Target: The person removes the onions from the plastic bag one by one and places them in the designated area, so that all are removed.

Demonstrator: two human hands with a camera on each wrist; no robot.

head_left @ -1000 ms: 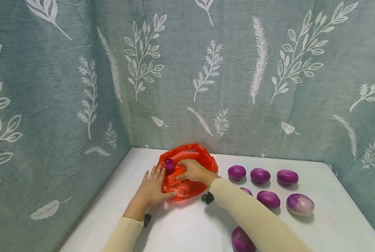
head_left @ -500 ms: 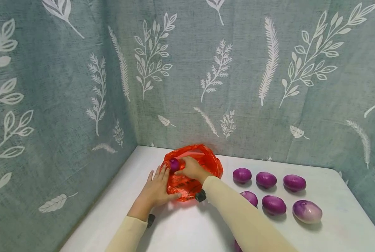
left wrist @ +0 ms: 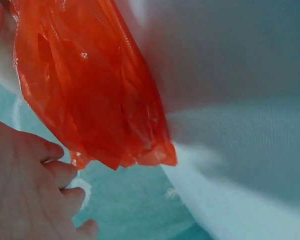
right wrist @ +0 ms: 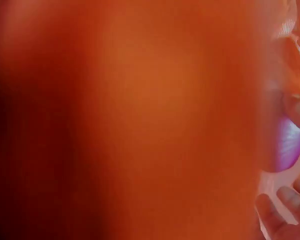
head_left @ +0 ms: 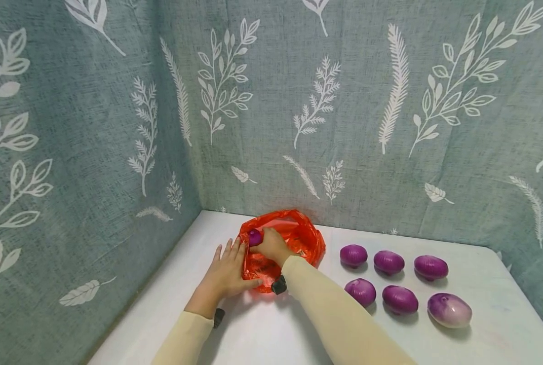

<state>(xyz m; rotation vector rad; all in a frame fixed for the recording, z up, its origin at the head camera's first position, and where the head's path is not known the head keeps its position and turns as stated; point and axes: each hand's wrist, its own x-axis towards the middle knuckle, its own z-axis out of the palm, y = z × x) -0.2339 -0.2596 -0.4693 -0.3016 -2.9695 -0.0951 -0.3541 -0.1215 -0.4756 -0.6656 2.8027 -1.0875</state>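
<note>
An orange-red plastic bag stands with its mouth open at the back of the white table. Inside it, toward the left wall, sits a small purple red onion, also visible at the right edge of the right wrist view. My right hand reaches into the bag, its thumb and fingers around this onion. My left hand rests along the bag's left and front edge with straight, spread fingers. Most of the right wrist view is blurred orange plastic. In the left wrist view, the bag's outer side is seen beside the left fingers.
Several red onions stand in two rows on the table's right side, including a purple onion and a half-white one. A leaf-patterned curtain hangs behind the table and along its left. The right sleeve passes left of the onions.
My right hand has moved left inside the bag to the onion there. My left hand stays on the bag's edge. The head view has turned slightly left.
</note>
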